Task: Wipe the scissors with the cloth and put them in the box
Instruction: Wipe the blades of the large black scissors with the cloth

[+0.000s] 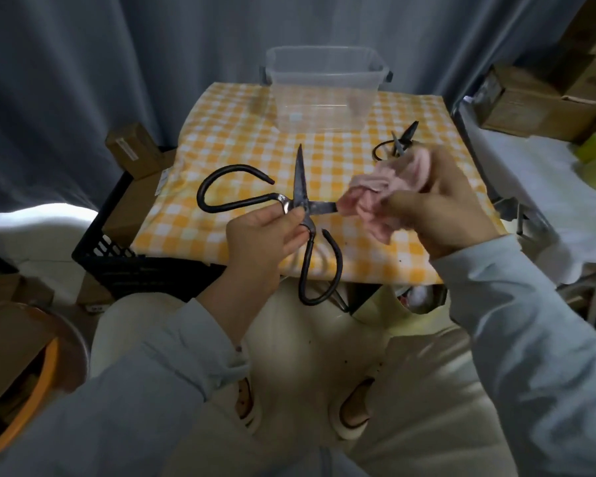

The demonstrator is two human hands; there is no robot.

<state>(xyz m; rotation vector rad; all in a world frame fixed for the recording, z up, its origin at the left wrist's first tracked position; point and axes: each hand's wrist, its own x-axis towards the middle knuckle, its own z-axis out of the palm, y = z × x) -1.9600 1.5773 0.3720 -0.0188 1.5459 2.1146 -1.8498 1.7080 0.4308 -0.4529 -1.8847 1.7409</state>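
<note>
Large black iron scissors (300, 187) hang spread wide open above the near edge of the table. My left hand (262, 235) pinches them at the pivot, one blade pointing up and away, the other pointing right. That right-pointing blade runs into a bunched pink cloth (379, 197), which my right hand (441, 208) grips around the blade tip. A second, smaller pair of black scissors (398, 142) lies on the table behind the cloth. A clear plastic box (324, 87) with nothing in it stands at the table's far edge.
The small table wears a yellow-and-white checked cloth (241, 132). A black crate (117, 249) with cardboard boxes sits to its left, stacked cardboard boxes (537, 98) at the right. Grey curtains hang behind. My knees and slippers are below the table edge.
</note>
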